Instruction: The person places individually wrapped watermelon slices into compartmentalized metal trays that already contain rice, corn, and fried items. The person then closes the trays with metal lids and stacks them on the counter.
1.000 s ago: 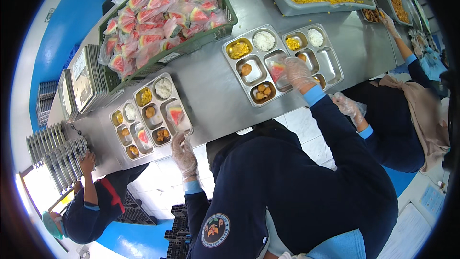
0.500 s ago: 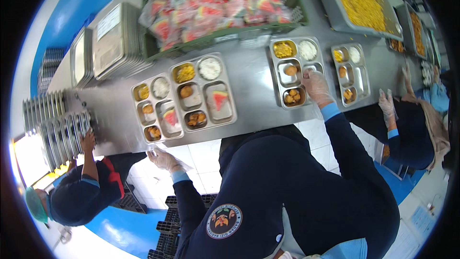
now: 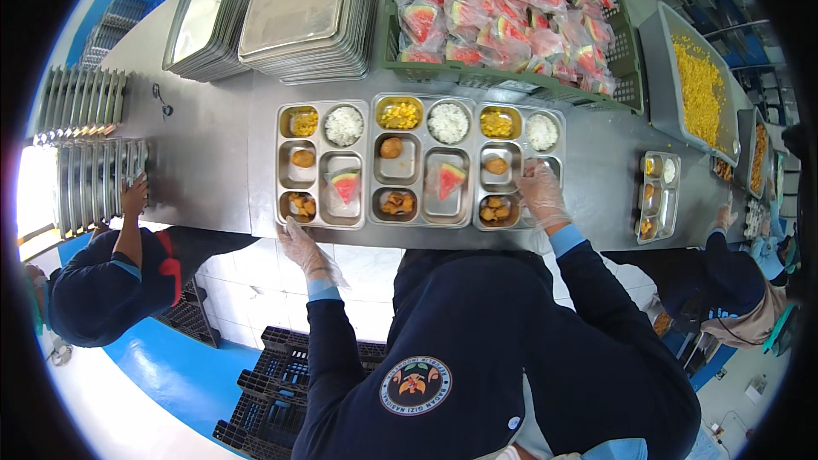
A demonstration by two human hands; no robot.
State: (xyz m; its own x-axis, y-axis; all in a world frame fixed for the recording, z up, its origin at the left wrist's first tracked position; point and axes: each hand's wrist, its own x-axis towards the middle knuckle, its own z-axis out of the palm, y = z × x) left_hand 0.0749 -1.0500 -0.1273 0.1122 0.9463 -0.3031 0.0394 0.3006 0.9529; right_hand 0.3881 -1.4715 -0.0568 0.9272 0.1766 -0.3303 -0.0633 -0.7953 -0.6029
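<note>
Three metal compartment trays stand side by side before me: a left tray [image 3: 320, 215], a middle tray [image 3: 423, 215] and a right tray [image 3: 508, 152]. Each holds yellow corn, white rice, a round brown piece and browned chunks. Bagged watermelon slices lie in the left tray [image 3: 345, 186] and the middle tray [image 3: 450, 179]. My gloved right hand [image 3: 543, 196] reaches over the right tray's large compartment, its bent fingers gripping the tray and covering much of that space. At the left tray's front edge, my gloved left hand [image 3: 304, 252] has its fingers extended, fingertips at the rim.
Behind the trays stand a green crate [image 3: 511, 85] of bagged watermelon and stacked trays [image 3: 298, 13]. A corn tub [image 3: 677, 106] is at the right, beyond another filled tray [image 3: 659, 200]. A co-worker's hand [image 3: 133, 196] touches upright trays at the left; another person stands at the right.
The right tray has slid left with my right hand and now sits against the middle one. My view has shifted, and my left hand stays by the left tray's front edge.
</note>
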